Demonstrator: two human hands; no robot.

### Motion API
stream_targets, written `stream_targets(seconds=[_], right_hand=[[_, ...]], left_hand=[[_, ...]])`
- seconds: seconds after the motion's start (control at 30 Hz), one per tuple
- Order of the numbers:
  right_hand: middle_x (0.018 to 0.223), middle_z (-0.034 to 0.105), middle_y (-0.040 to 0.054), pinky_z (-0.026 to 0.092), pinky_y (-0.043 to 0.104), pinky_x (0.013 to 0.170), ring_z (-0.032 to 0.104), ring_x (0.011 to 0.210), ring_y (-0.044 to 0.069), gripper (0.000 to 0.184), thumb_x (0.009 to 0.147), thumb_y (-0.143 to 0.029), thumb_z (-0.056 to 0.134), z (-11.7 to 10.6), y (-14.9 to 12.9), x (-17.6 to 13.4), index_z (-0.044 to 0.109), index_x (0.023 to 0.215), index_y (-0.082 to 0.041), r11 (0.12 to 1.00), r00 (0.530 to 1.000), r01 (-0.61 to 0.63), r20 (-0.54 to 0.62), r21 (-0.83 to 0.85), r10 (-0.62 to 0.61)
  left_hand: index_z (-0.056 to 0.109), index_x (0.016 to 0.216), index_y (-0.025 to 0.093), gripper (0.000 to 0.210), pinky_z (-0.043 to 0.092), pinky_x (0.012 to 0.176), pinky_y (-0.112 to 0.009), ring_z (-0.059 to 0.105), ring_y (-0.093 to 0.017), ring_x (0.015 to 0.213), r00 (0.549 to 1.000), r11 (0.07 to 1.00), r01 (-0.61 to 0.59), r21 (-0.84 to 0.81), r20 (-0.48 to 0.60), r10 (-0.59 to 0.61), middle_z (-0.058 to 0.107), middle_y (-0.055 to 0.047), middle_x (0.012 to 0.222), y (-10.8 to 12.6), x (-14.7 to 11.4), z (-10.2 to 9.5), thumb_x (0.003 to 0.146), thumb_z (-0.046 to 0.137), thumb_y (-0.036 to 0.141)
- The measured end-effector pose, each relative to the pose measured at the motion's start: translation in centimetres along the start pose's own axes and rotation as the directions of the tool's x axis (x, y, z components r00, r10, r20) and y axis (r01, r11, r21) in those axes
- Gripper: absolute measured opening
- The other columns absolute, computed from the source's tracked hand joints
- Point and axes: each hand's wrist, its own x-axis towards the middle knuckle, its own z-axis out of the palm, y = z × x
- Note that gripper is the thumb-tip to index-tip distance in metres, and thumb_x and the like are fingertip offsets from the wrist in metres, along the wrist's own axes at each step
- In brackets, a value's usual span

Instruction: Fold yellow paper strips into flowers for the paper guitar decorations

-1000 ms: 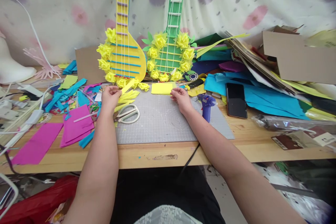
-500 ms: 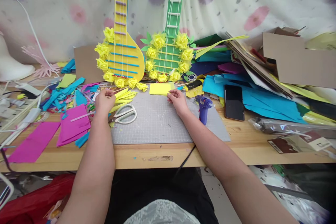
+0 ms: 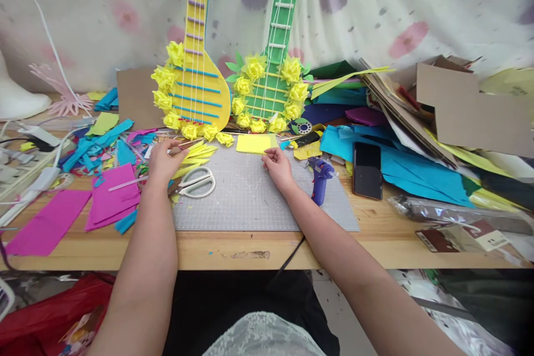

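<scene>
My left hand point(image 3: 164, 160) is closed by a fan of cut yellow paper strips point(image 3: 196, 157); a thin brown stick seems to show at its fingertips. White-handled scissors point(image 3: 198, 182) lie just right of that wrist, blades partly hidden by my arm. My right hand point(image 3: 278, 168) is curled with thumb and fingers together at the lower right corner of a stack of yellow paper point(image 3: 252, 143). Whatever it may pinch is too small to make out. Both hands are over the grey cutting mat point(image 3: 237, 206). A purple glue gun point(image 3: 320, 181) stands right of my right hand.
Behind the mat stand a yellow paper guitar point(image 3: 204, 86) and a green one point(image 3: 267, 89), both trimmed with yellow paper flowers. Magenta paper point(image 3: 112, 194) and scraps lie left. A phone point(image 3: 367, 171), blue paper point(image 3: 421, 164) and cardboard point(image 3: 471, 105) are on the right.
The view has shifted slightly. My right hand has dropped slightly beside the yellow paper stack. My left hand stays by the strips.
</scene>
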Motion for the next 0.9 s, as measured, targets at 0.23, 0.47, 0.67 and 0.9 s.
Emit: stream_targets(seconds=[0.23, 0.47, 0.67, 0.9], right_hand=[[0.061, 0.049, -0.0081, 0.036, 0.022, 0.048, 0.048, 0.05, 0.007, 0.021, 0.064, -0.027, 0.056, -0.1, -0.4, 0.1, 0.049, 0.083, -0.021, 0.999, 1.0, 0.006, -0.017, -0.033, -0.007], [0.061, 0.049, -0.0069, 0.038, 0.023, 0.051, 0.049, 0.051, 0.008, 0.016, 0.066, -0.024, 0.057, -0.2, -0.7, -0.2, 0.049, 0.08, -0.021, 0.996, 1.0, 0.023, 0.007, -0.081, -0.022], [0.066, 0.052, -0.0029, 0.043, 0.028, 0.062, 0.05, 0.06, 0.012, 0.01, 0.07, -0.027, 0.054, -0.3, -0.8, -0.7, 0.052, 0.077, -0.021, 0.946, 0.983, 0.165, -0.032, -0.278, -0.181], [0.08, 0.061, 0.0024, 0.043, 0.033, 0.074, 0.054, 0.074, 0.016, 0.011, 0.075, -0.024, 0.047, -0.4, -0.9, -0.9, 0.055, 0.082, -0.021, 0.8, 0.948, 0.271, 0.006, -0.535, -0.317]], left_hand=[[0.065, 0.09, 0.021, 0.021, 0.045, 0.088, -0.036, 0.06, -0.023, 0.094, 0.992, 0.996, -0.068, 0.057, 0.106, 0.062, 0.068, -0.006, 0.097, 0.1, -0.1, 1.3, 0.07, 0.057, 0.022], [0.064, 0.086, 0.019, 0.017, 0.044, 0.09, -0.036, 0.06, -0.022, 0.093, 0.996, 0.996, -0.083, 0.038, 0.035, 0.081, 0.067, -0.006, 0.092, 1.0, -0.3, 1.3, 0.073, 0.056, 0.026], [0.056, 0.098, 0.018, 0.022, 0.043, 0.092, -0.036, 0.056, -0.02, 0.099, 0.949, 0.99, 0.028, -0.141, -0.308, -0.071, 0.061, -0.008, 0.102, 0.5, 0.1, 0.4, 0.084, 0.041, 0.027], [0.058, 0.093, 0.017, 0.019, 0.041, 0.094, -0.036, 0.055, -0.021, 0.101, 0.961, 0.993, -0.082, -0.084, -0.272, 0.057, 0.062, -0.008, 0.1, 1.7, -0.5, 0.7, 0.079, 0.046, 0.02]])
